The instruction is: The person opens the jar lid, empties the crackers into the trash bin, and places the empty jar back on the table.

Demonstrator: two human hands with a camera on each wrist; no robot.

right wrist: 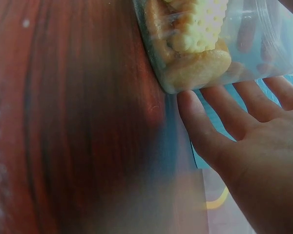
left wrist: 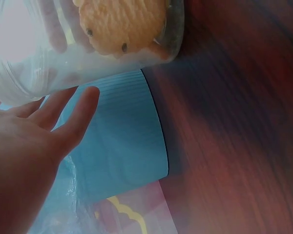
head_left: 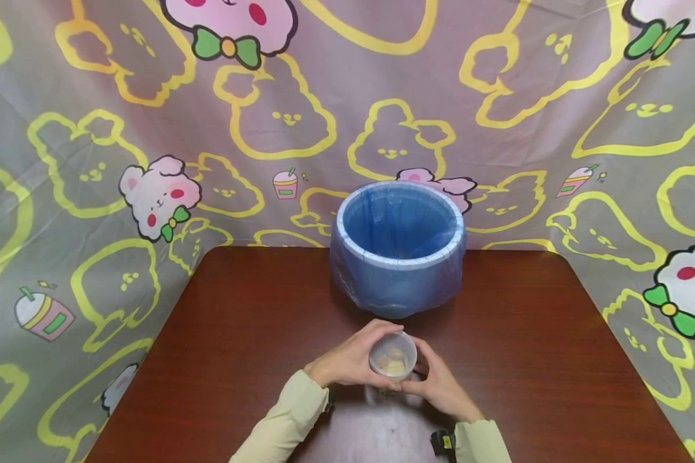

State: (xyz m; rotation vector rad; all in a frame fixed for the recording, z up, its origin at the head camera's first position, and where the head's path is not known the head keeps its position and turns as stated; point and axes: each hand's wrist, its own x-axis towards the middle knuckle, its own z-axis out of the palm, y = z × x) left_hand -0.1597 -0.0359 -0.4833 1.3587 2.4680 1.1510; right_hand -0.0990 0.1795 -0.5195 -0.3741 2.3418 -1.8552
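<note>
A clear round plastic jar stands at the middle of the table's near part, its round top facing up. Biscuits show through its wall, several of them piled low in it; one is a pale dotted biscuit. My left hand holds the jar from the left, thumb at the near side and fingers round the far side. From the right, my right hand grips it too, with the thumb in front near the other thumb. Parts of the fingers are hidden behind the jar.
Beyond the jar, near the table's back edge, stands a blue bin lined with a thin clear bag. The dark red-brown table reflects light at the front. A patterned cloth hangs behind and at both sides.
</note>
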